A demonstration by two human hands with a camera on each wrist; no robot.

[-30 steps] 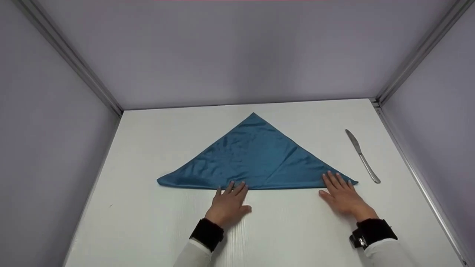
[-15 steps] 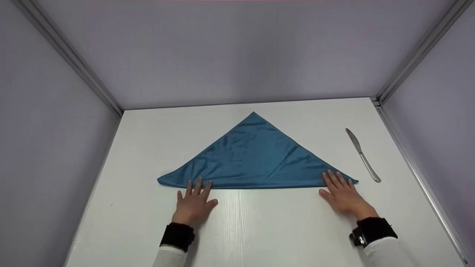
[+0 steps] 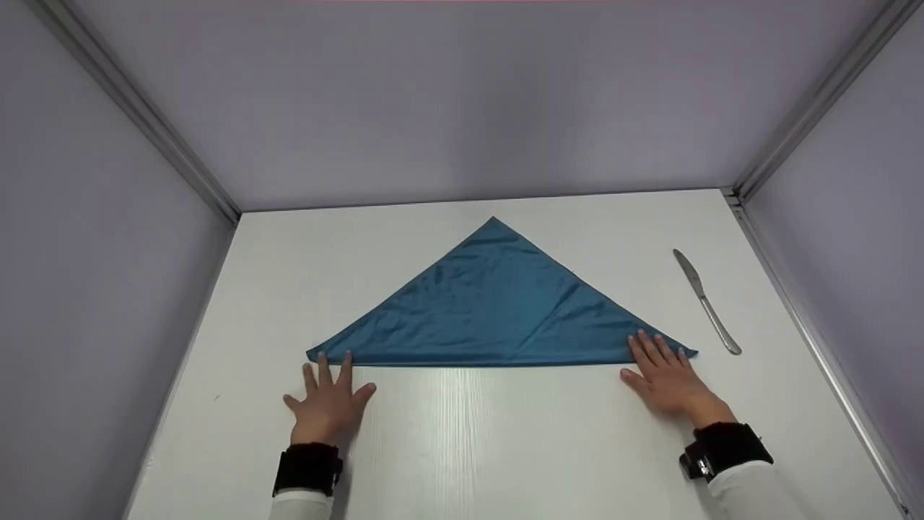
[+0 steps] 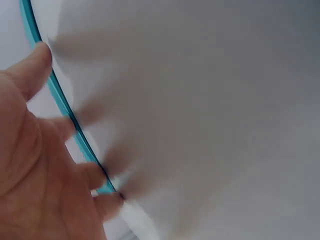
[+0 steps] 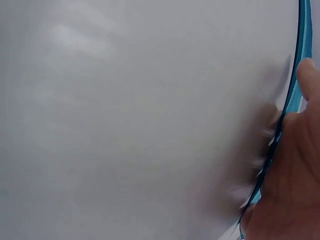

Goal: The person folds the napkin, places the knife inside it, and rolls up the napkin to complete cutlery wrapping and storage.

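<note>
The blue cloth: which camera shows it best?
The head view: the blue cloth lies there whole, a flat triangle on the white table, with the left hand and right hand at its near corners. The wrist views catch only a thin blue edge.

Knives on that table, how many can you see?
1. The knife lies on the white table, to the right of the blue cloth, apart from it and beyond the right hand. Nothing shows whether the cloth hides another.

A silver table knife lies on my white desk, off to my right near the edge, blade pointing away from me. Pale walls enclose the desk.
</note>
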